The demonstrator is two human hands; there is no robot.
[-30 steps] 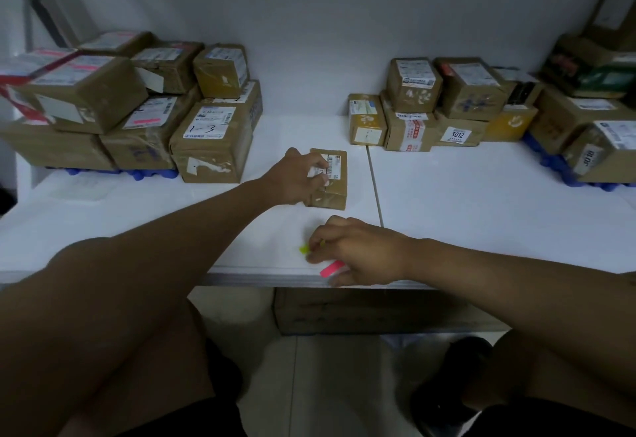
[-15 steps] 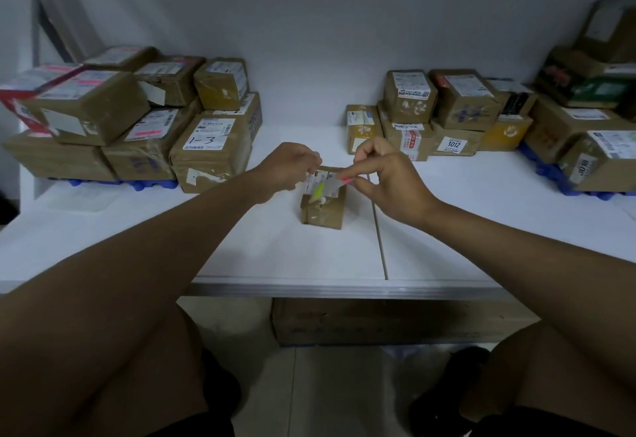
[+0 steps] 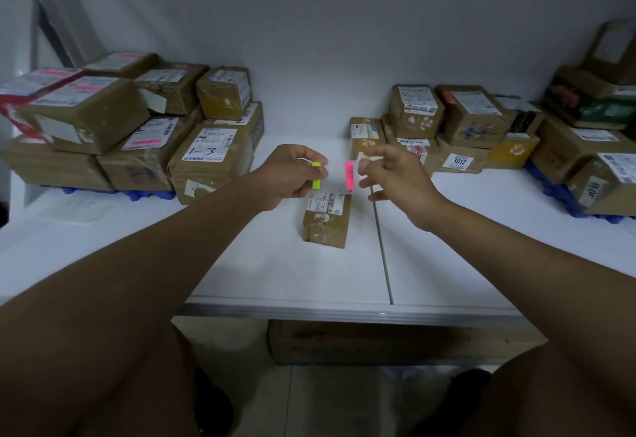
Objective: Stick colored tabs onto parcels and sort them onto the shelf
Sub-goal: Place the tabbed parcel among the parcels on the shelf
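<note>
Head view: near edge of white shelf (image 3: 275, 285) bare, a cardboard box (image 3: 371, 342) sits underneath on the floor level. Mid-shelf, small brown parcel (image 3: 326, 220) lies flat by the panel seam, shipping label up, no tab on it as far as visible, so tagging for this one not yet done and sorting is left. Just above its far end, left hand (image 3: 292, 175) pinches a yellow-green tab (image 3: 316, 176) between curled fingers; right hand (image 3: 389, 175) pinches a pink tab (image 3: 349, 175) at thumb and forefinger, other fingers spread loose. Both tabs in the air, apart from each other and off the parcel; looks like a strip being split, can't confirm. Farther back, left stack of parcels (image 3: 130, 134) on blue padding, several with pink strips on their labels, one marked "1-3", probably already sorted. Right stack of parcels (image 3: 457, 127) against the wall, one label reads "3012", no tabs clear from here. No bins or trays; shelf itself is the only holder.
</note>
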